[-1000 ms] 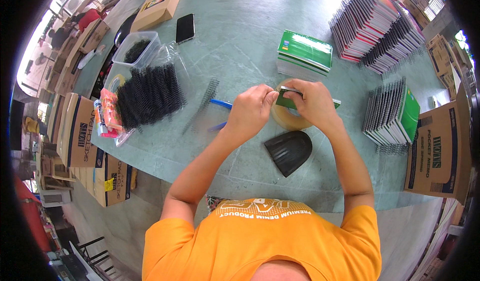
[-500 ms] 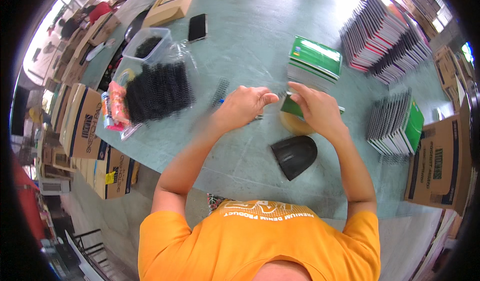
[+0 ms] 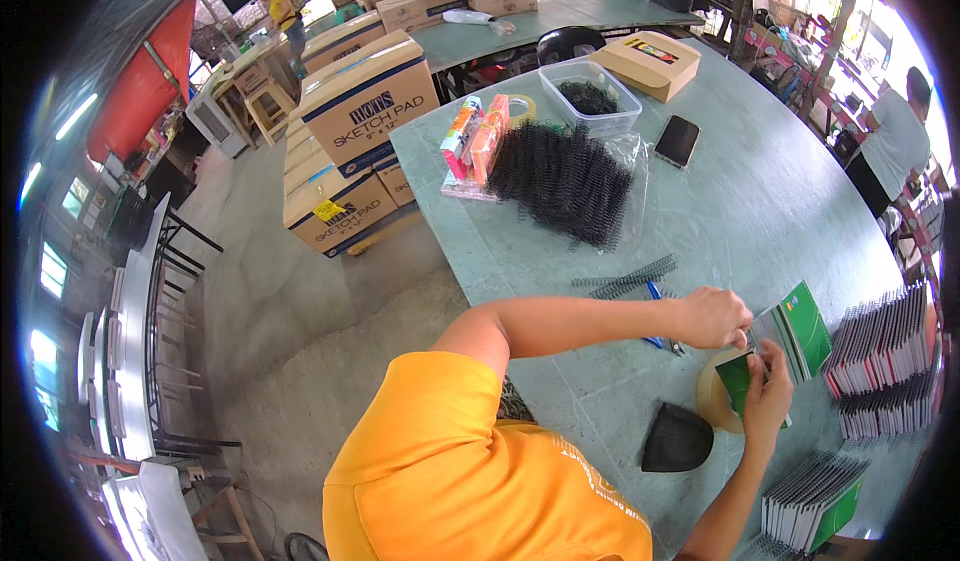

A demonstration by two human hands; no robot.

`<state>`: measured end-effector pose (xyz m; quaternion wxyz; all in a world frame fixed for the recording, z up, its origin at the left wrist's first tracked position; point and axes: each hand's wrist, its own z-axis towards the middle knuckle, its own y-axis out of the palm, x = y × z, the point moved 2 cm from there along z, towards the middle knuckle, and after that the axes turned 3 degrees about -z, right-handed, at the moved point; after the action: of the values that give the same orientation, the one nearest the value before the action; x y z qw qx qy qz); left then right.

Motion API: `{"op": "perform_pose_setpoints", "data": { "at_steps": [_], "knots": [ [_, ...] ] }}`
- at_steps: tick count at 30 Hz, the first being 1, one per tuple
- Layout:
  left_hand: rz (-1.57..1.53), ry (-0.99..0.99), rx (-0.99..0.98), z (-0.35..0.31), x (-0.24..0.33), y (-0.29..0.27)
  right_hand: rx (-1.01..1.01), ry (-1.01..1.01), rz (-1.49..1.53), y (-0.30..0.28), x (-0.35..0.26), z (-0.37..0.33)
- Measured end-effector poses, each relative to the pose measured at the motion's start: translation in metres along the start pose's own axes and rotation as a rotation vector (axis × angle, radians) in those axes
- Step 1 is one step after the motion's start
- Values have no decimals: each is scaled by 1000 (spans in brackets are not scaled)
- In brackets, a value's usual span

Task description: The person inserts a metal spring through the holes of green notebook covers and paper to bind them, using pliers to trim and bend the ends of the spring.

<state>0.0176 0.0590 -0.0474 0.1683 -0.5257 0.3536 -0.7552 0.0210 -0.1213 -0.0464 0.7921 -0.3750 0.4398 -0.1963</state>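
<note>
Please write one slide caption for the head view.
The right hand holds a green notebook, the left hand close by; black coils on the table.

orange T-shirt | short sleeve | white lettering | left hand, right hand ungloved

A green-covered notebook sits tilted in the right hand.

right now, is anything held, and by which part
The right hand holds a green notebook near one edge, thumb on cover; whether the left hand holds anything is unclear.
</note>
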Motion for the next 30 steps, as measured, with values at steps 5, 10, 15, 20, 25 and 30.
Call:
{"op": "perform_pose_setpoints", "data": {
  "at_steps": [5,10,15,20,25,30],
  "knots": [
    [14,-50,-61,11,-2,11,-15,74,93,-5,3,1],
    [423,475,340,-5,22,25,-34,10,9,-9,10,1],
    [578,232,-356,-26,-31,35,58,18,-103,-9,5,-3],
    [612,-91,-688,-40,-74,11,45,28,21,-7,15,-8],
    [577,46,-443,-74,-74,4,52,126,-112,-7,2,-8],
    [520,31,-446,-56,-54,24,109,111,-108,-22,18,-19]
  ]
}}
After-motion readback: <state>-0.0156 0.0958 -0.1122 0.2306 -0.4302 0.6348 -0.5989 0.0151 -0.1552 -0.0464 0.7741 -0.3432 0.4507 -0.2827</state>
